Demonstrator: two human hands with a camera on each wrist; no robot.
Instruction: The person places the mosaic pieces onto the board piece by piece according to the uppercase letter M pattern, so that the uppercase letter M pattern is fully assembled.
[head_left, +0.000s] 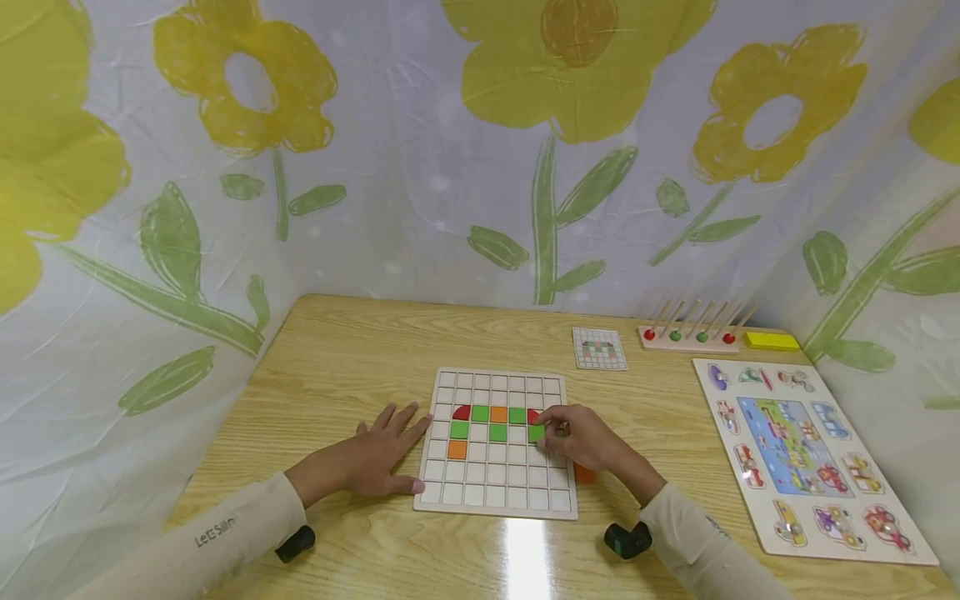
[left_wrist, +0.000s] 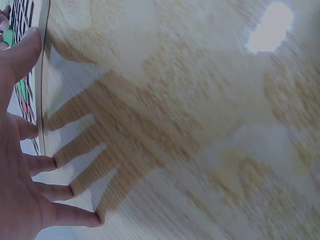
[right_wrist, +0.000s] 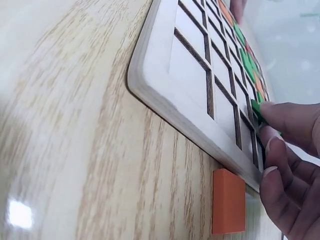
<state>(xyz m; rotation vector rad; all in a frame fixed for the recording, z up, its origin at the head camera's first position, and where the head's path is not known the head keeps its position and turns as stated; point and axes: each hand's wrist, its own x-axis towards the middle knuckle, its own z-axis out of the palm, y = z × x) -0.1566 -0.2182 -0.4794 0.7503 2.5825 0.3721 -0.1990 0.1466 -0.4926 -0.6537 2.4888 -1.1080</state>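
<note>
A white wooden grid board lies flat on the table, with red, green and orange tiles in its upper rows. My right hand is over the board's right side and pinches a green square tile at its cell. In the right wrist view that green tile sits tilted under the thumb. Fingers spread, my left hand rests at the board's left edge, thumb and index fingertip touching it. An orange block lies on the table against the board's right edge, partly hidden by the right hand in the head view.
A small pattern card lies behind the board. Farther right stand a peg rack with red and green beads and a yellow block. A vehicle puzzle board covers the table's right side. Flower-printed curtains enclose the table.
</note>
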